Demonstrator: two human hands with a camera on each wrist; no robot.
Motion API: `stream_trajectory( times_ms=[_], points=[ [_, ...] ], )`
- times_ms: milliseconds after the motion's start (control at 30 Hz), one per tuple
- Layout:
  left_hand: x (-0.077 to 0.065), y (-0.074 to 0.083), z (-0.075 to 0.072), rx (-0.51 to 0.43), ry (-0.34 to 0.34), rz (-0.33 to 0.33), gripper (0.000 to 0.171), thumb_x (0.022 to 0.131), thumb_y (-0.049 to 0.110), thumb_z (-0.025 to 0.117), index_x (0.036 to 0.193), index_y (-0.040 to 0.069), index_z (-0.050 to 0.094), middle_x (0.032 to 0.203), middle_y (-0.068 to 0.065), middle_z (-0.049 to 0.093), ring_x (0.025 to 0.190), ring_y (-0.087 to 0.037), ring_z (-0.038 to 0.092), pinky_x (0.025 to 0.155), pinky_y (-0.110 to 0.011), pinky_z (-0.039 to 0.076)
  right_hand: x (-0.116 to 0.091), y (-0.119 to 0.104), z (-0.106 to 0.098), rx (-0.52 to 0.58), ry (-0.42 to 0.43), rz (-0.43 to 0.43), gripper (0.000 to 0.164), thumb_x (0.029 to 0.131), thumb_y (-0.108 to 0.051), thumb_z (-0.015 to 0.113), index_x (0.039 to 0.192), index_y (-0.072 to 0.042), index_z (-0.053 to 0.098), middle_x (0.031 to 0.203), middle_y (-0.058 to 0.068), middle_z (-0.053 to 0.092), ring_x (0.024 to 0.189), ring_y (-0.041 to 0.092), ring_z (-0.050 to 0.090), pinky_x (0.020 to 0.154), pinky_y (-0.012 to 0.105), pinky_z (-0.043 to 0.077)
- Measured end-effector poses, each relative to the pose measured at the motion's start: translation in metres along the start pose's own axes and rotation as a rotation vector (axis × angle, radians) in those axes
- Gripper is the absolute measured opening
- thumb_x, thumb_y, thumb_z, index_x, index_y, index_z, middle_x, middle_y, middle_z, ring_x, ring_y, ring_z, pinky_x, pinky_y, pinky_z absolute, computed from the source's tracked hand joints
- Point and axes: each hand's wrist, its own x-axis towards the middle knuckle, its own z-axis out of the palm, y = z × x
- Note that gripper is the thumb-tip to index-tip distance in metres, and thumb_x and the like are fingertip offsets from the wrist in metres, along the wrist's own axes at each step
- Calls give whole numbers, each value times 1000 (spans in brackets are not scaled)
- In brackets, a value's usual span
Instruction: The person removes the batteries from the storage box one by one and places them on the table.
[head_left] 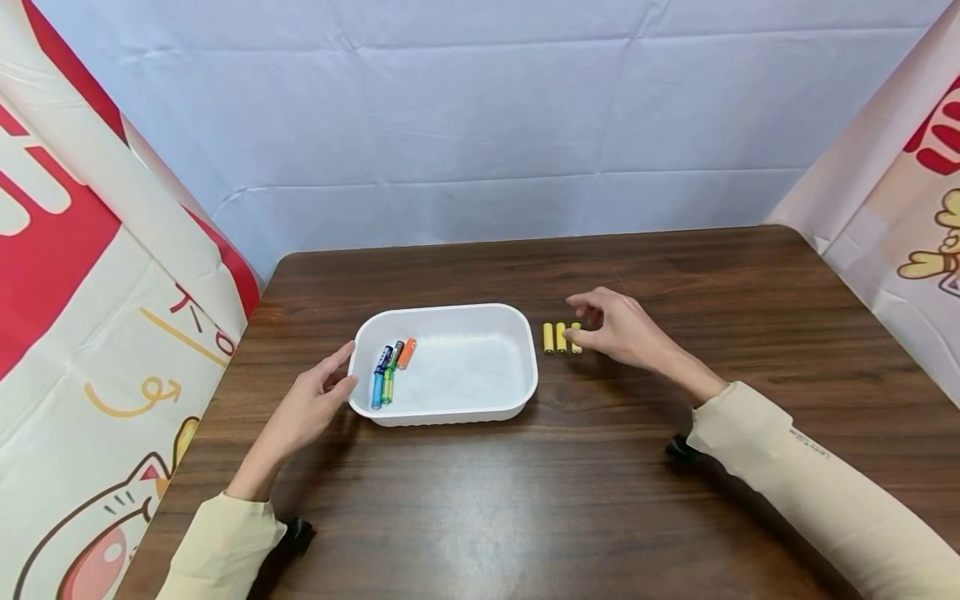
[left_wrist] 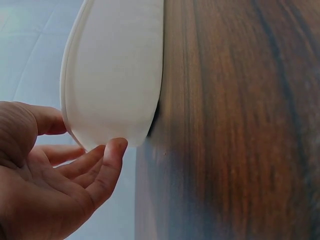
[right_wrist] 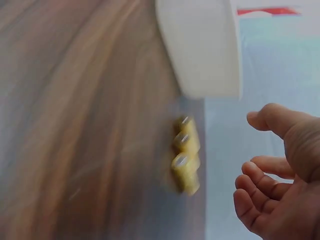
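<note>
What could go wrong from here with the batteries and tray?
1. The three yellow cylindrical batteries lie close side by side, so the right hand might bump a neighbour and set it rolling across the dark brown wooden table.
2. The left hand is at the left end of the white plastic tray; a push there could slide it toward the yellow row.

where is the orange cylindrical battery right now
In the head view, the orange cylindrical battery lies in the left part of the white rectangular tray, just right of the blue, green and dark cylindrical batteries.
</note>
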Motion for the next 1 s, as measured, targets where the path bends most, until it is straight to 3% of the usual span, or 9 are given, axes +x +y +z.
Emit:
stream_trajectory(
  times_ms=[200, 500, 667, 867, 1000],
  points=[
    [-1, -1, -1, 8, 12, 7, 59, 108, 16, 54, 161, 3, 32, 154, -28, 44, 124, -41, 55, 104, -59, 46, 18, -45, 7, 46, 15, -66, 44, 88, -17, 82, 125, 2, 70, 100, 14, 66, 89, 27, 61, 79, 39, 49],
    [0, 0, 0, -2, 5, 13, 59, 108, 17, 54, 161, 2, 32, 156, -28, 42, 123, -41, 55, 104, -59, 46, 54, -103, 34, 78, -65, -107, 46, 91, -23, 81, 126, 3, 70, 100, 13, 66, 87, 25, 59, 78, 35, 47],
    [1, -1, 0, 2, 10, 14, 59, 108, 17, 54, 161, 2, 32, 155, -28, 43, 121, -39, 56, 103, -58, 47, 68, -125, 62, 56, -118, -58, 48, 91, -26, 81, 128, 3, 70, 103, 14, 68, 83, 21, 57, 73, 29, 45],
    [0, -2, 0, 5, 13, 15, 59, 108, 16, 54, 161, 3, 33, 154, -28, 45, 118, -38, 57, 102, -57, 48, 74, -139, 99, 20, -192, 23, 52, 90, -30, 83, 130, 0, 70, 99, 12, 68, 68, 15, 49, 57, 23, 37],
    [1, -1, 0, -2, 12, 14, 59, 107, 14, 54, 161, 2, 33, 152, -29, 46, 119, -39, 57, 102, -58, 48, 80, -145, 114, -25, -187, 35, 43, 89, -30, 83, 120, -2, 74, 90, 9, 69, 65, 14, 49, 53, 24, 35]
  ],
)
